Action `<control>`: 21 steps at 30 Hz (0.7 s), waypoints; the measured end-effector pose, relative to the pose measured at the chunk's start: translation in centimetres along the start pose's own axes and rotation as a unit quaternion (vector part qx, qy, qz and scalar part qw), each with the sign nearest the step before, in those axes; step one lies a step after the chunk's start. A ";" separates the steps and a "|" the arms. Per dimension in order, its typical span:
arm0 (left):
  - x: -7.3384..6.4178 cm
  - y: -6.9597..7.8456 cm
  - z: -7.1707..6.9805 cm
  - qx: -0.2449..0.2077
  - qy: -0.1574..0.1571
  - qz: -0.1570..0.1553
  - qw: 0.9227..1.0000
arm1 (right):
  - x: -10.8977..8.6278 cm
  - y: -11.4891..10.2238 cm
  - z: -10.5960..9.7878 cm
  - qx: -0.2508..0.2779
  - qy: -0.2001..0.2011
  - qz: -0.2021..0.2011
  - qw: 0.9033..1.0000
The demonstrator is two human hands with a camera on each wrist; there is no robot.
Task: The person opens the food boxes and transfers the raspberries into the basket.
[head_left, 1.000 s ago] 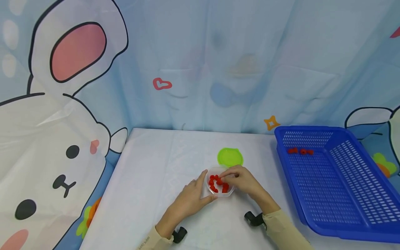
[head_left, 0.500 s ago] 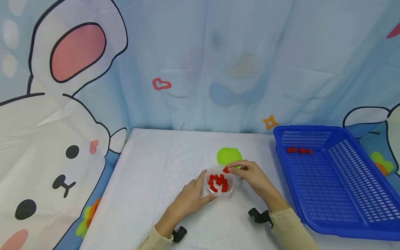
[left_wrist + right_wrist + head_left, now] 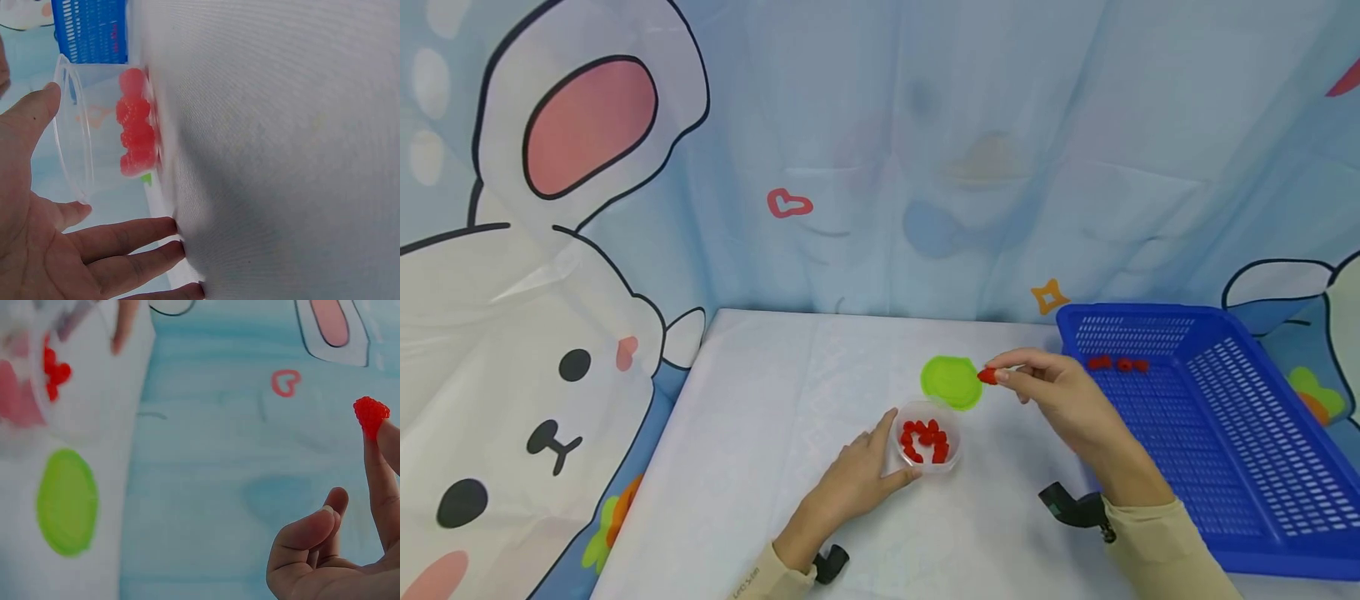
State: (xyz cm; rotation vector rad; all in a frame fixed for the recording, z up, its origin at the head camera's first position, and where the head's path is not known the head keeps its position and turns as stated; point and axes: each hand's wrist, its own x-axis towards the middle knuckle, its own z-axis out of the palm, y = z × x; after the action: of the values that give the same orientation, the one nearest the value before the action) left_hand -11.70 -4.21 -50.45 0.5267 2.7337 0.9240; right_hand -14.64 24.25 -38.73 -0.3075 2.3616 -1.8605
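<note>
Between thumb and fingertip my right hand [image 3: 1070,402] pinches a red raspberry [image 3: 371,415], held up right of the green lid [image 3: 951,383] and away from the tub. My left hand [image 3: 852,477] holds a small clear plastic tub [image 3: 919,408] from its left side, thumb and index finger at the rim. Its other fingers stretch down to the cloth in the left wrist view. Several raspberries [image 3: 136,122] lie at the bottom of the tub, which stands upright on the table. The lid lies flat just behind it.
A blue perforated basket [image 3: 1225,450] stands on the right, partly behind the right forearm, with several red pieces [image 3: 1124,365] near its back left corner. White cloth [image 3: 790,392] covers the table. A printed curtain [image 3: 865,100] hangs behind.
My right hand has lifted a raspberry out of the tub and carried it right and back, past the lid toward the basket. The left hand and tub have stayed put.
</note>
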 end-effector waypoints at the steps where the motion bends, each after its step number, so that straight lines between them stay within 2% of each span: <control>1: 0.0 0.0 0.0 0.001 0.000 0.000 1.000 | -0.1 -0.5 -0.8 0.007 0.004 -0.005 1.000; 6: 0.0 0.0 -0.1 0.008 0.001 0.000 1.000 | -0.1 -2.2 -5.5 0.043 0.030 0.000 0.999; 11: 0.0 0.0 0.0 0.008 0.003 0.005 1.000 | 0.7 -1.2 -11.1 0.085 0.065 0.039 0.993; 14: 0.1 0.1 0.0 0.003 0.001 0.005 1.000 | 1.4 0.8 -14.6 0.107 0.087 0.069 0.988; 17: 0.0 0.0 0.0 0.002 -0.002 0.000 1.000 | 2.0 3.7 -17.4 0.117 0.110 0.121 0.980; 19: -0.1 0.0 -0.1 0.002 -0.005 -0.004 1.000 | 2.1 6.0 -18.9 0.125 0.125 0.158 0.972; 21: -0.1 0.1 -0.2 0.003 -0.009 -0.009 1.000 | 2.0 8.3 -20.2 0.130 0.146 0.203 0.959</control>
State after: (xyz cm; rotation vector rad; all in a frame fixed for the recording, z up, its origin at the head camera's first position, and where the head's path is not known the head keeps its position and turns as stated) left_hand -11.63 -4.32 -50.21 0.5080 2.7221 0.9028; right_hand -21.74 44.81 -41.95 0.4737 2.0870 -2.0735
